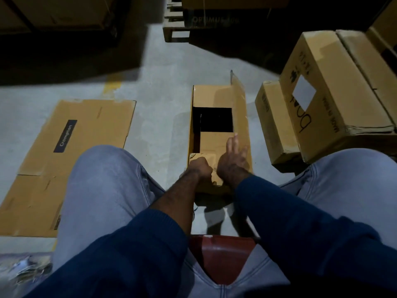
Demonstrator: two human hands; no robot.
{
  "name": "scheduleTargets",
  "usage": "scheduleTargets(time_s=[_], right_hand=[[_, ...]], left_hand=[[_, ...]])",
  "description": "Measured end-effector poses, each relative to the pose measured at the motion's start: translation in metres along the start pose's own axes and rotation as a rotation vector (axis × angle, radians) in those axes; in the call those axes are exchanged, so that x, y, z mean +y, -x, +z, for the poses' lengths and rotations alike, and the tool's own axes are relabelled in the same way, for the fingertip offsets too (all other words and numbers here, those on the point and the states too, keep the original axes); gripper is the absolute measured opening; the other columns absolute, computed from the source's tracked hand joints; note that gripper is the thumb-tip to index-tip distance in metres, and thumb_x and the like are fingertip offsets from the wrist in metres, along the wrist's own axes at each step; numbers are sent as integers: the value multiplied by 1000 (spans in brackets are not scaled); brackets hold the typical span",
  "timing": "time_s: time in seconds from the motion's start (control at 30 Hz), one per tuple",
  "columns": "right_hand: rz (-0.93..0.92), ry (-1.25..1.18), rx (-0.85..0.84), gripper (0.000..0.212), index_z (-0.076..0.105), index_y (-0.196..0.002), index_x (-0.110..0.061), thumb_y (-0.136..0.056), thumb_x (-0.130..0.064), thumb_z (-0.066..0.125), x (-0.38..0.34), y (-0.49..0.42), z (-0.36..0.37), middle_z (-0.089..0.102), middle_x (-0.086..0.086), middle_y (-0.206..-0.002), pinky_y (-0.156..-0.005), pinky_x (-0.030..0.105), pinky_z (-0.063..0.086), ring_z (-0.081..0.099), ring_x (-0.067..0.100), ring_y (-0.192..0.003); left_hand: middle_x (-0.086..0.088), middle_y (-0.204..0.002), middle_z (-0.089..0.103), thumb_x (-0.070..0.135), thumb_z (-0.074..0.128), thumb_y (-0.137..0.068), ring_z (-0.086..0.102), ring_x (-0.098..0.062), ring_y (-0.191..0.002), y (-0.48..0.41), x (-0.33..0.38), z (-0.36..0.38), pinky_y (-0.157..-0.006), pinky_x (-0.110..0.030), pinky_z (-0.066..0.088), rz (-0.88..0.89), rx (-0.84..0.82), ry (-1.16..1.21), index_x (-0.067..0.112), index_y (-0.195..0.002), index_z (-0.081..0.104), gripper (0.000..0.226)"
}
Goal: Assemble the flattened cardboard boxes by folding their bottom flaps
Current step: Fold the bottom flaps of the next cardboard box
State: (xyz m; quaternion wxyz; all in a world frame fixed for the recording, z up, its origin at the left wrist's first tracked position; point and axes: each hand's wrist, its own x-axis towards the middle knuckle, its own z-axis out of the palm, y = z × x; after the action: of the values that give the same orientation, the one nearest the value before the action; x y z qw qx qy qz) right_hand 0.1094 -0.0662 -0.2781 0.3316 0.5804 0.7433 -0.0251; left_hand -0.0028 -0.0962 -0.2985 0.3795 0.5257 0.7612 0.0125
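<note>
**A:** Which box is the person working on?

**B:** The opened box (219, 96) in the middle of the frame, on the floor (159, 117) between the knees. Another flattened box (90, 125) lies at the left, untouched.

**A:** And the hands?

**B:** The right hand (232, 162) lies on the near flap (211, 143) with its fingers (231, 145) straight and slightly spread, pressing down. The left hand (199, 168) is curled into a fist at the box's near edge. Whether it pinches cardboard or only leans there cannot be told.

**A:** How far along is the bottom?

**B:** Probably about halfway. A dark gap (216, 119) shows in the middle, and the long flap (239, 100) on the right side stands up.

**A:** So what makes this step go well?

**B:** Seat the short flaps flat and level first, holding the palm near the crease rather than out at the free edge. Then bring the long flap over them. The walls should stay square, or the flaps meet crooked.

**A:** Any risk?

**B:** Pushing too hard over the gap could buckle the flap inward.
</note>
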Motion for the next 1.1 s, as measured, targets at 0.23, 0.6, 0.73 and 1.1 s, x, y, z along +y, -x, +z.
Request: scheduleTargets(time_s=[0.23, 0.6, 0.73, 1.1], right_hand=[[218, -199, 8, 64, 43, -152, -9, -98, -44, 46, 83, -25, 12, 1, 20, -170, -124, 60, 8, -2, 41, -156], [243, -725, -269, 58, 40, -148, -18, -96, -34, 61, 73, -60, 64, 30, 16, -149, -102, 52, 46, 43, 36, -126], [268, -828, -189, 51, 37, -146, -12, -102, -28, 55, 71, -74, 75, 43, 17, -142, -96, 46, 46, 50, 36, -123], [418, -1022, -65, 37, 64, -124, -2, -100, -30, 64, 77, -105, 101, 66, 19, -124, -92, 41, 52, 63, 37, -114]], left_hand=[[-10, -125, 63, 27, 61, -99, 60, -26, -109, 1, 24, -27, -87, -38, 52, 222, -18, -94, 13, -126, 61, 30], [-8, -132, 59, 33, 59, -101, 58, -23, -115, 1, 40, -74, -90, -35, 49, 467, -96, -436, 17, -135, 55, 38], [-10, -134, 57, 35, 59, -101, 56, -25, -116, -5, 35, -56, -96, -40, 49, 479, -203, -493, 18, -137, 53, 41], [-9, -124, 64, 35, 58, -101, 60, -24, -107, -25, 40, -46, -92, -41, 52, 483, -245, -477, 16, -128, 61, 33]])
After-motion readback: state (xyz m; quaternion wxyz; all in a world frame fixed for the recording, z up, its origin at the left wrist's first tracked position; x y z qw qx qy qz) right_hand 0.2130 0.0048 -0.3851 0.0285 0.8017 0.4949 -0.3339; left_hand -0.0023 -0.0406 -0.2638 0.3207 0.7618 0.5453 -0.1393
